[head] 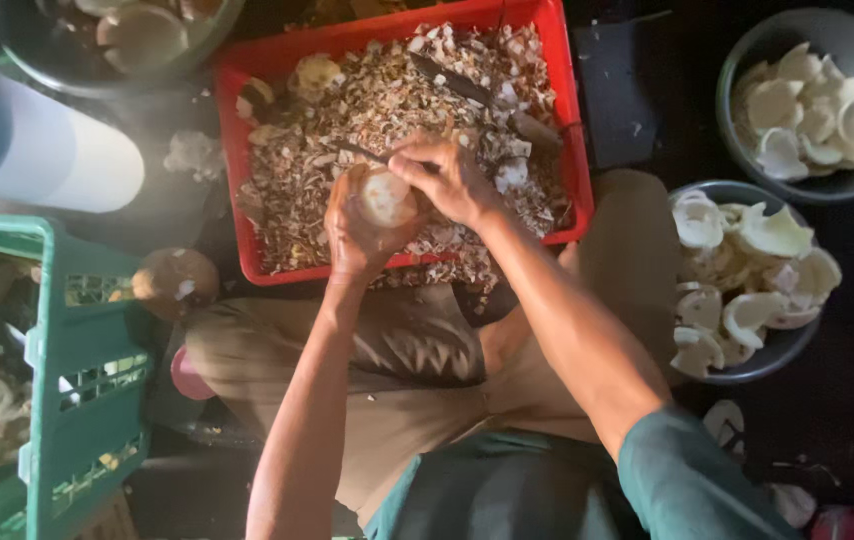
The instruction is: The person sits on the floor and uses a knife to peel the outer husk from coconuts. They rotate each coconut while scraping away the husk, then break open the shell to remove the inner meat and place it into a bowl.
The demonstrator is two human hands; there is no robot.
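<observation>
Cupped in the left hand (355, 232) at frame centre, pale coconut piece (385, 198); right hand (450, 178) just right, clenched around a dark blade (362, 152) pointing left.

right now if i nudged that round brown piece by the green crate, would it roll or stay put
The round brown piece would probably roll; its outline looks domed. It seems hard-shelled, so likely stiff, not floppy. The green crate beside it might stop it.

Pale coconut piece (385, 197) — half-peeled, cupped
</observation>
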